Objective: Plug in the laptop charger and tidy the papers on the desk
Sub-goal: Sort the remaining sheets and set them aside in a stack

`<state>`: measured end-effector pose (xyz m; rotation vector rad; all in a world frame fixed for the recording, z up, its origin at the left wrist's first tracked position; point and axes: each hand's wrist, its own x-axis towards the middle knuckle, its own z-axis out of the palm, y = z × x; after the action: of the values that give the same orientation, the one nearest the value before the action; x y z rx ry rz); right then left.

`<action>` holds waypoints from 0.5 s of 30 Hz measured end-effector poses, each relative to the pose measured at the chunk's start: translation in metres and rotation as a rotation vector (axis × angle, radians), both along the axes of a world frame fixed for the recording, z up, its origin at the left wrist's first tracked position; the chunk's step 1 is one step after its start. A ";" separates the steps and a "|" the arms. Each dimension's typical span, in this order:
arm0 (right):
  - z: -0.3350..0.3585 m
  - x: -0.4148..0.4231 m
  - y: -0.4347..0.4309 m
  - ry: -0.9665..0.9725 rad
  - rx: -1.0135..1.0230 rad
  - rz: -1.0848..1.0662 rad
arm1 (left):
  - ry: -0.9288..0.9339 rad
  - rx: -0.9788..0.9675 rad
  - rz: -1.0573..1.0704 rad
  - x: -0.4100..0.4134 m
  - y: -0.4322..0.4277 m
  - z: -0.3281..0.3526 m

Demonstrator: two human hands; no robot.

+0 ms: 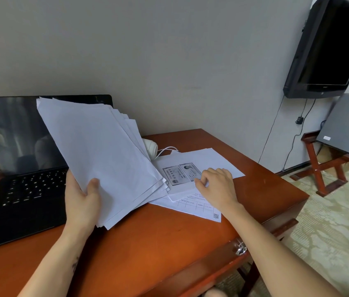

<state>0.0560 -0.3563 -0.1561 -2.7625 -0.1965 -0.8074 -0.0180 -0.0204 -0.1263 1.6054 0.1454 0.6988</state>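
Head view, near to far. On the glossy reddish-brown wooden desk (158, 243), just right of the open black laptop (25, 189), the left hand (83, 202) grips a fanned sheaf of plain white sheets (100, 151) by its lower edge. The thumb lies across the face with the fingers behind, and the sheaf is tilted up before the laptop's screen, probably to keep gathered pages clear of the strays. Farther right of the laptop, the right hand (216, 187) has its fingers curled, thumb and forefinger nipping the edge of a white photocopy sheet bearing two card images (182, 173). This sheet overlaps a printed form with a ruled table (197, 207); thin, limp paper lying flat calls for such an edge pinch. Beyond, right of the laptop's screen, a rounded white plastic charger brick (151, 146) and its cord lie by the wall; whether it is plugged in cannot be told.
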 end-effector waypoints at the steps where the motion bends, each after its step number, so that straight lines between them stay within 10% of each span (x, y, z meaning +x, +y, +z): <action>1: 0.001 -0.001 0.001 0.029 0.008 0.000 | 0.002 0.003 0.000 0.000 0.000 0.000; 15: 0.015 -0.014 -0.027 0.495 0.264 0.168 | -0.020 -0.001 -0.018 -0.001 0.004 0.002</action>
<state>0.0416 -0.3834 -0.1408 -2.5523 -0.2028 -0.0867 -0.0189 -0.0166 -0.1243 1.5967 0.1165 0.7013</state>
